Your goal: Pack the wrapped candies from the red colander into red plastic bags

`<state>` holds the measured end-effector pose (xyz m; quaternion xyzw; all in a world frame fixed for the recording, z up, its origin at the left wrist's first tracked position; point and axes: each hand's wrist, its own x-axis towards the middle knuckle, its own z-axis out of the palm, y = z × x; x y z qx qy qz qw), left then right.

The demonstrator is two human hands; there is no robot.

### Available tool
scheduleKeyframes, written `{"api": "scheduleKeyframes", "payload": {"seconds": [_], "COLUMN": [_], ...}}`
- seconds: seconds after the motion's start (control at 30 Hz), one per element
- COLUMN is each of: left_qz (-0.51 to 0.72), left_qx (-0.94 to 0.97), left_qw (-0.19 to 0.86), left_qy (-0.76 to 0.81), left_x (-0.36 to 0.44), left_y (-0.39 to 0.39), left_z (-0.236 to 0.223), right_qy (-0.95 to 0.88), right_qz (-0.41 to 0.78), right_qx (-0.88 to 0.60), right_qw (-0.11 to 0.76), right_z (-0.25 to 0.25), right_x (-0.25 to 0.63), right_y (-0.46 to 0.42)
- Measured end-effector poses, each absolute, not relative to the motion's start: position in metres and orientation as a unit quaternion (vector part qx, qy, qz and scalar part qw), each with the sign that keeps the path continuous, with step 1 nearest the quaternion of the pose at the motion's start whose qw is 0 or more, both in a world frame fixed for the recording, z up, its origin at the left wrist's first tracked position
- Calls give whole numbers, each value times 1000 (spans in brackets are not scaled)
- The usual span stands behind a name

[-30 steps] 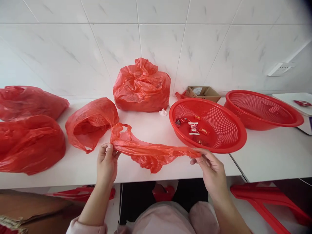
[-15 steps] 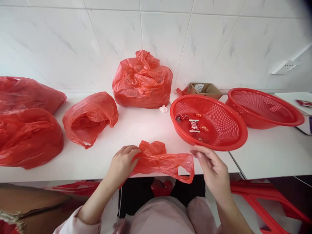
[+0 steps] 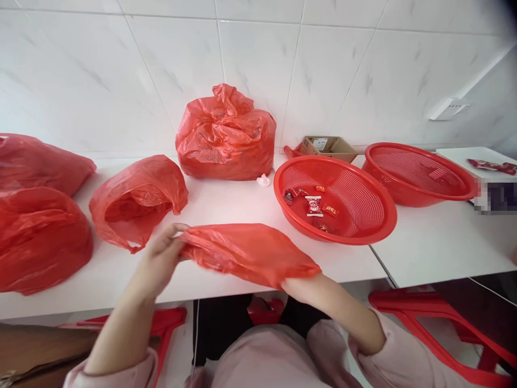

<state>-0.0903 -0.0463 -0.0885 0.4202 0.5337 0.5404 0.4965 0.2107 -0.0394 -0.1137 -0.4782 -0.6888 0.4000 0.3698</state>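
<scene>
A thin red plastic bag (image 3: 250, 250) stretches across the front of the white table. My left hand (image 3: 163, 261) pinches its left end between thumb and fingers. My right hand (image 3: 301, 286) has gone into the bag from the right, up to the wrist. The plastic hides its fingers. Just behind my left hand, another red plastic bag (image 3: 167, 180) lies on its side with its mouth towards me. Beyond my right hand stands a red plastic basket (image 3: 363, 202) with several small wrapped candies (image 3: 314, 206) at its bottom.
A full red bag (image 3: 226, 140) stands against the tiled wall, with two more bulging bags (image 3: 40, 237) at the left. Right of the candies are a second red basket (image 3: 420, 186), an open cardboard box (image 3: 331, 148) and a white surface (image 3: 484, 153) holding wrapped packets. A crumpled white scrap (image 3: 264, 180) lies mid-table.
My right hand has moved from the bag's right end to inside it. The bag, bunched and flat earlier, is now drawn out over that hand, while my left hand has shifted left with the other end.
</scene>
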Motion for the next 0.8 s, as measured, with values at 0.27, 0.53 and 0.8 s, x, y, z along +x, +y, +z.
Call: {"api": "scheduleKeyframes", "payload": {"seconds": [0.27,0.53,0.8], "left_qz": [520,422,412], "left_qx": [287,519,606], "left_qw": [604,549,227], "left_qy": [532,501,641], "left_x": [-65,-90,-107], "left_y": [-39,-45,-49], "left_z": [-106,-95,-136], "right_qy": [-829,-731,-736], "right_qz": [424,457,473], "right_qx": [-337,-436,-448], "right_qw": [135,259,185], "right_z": [-85,-95,-120], "right_x": [198,206,207], "right_y": [-38,7,12]}}
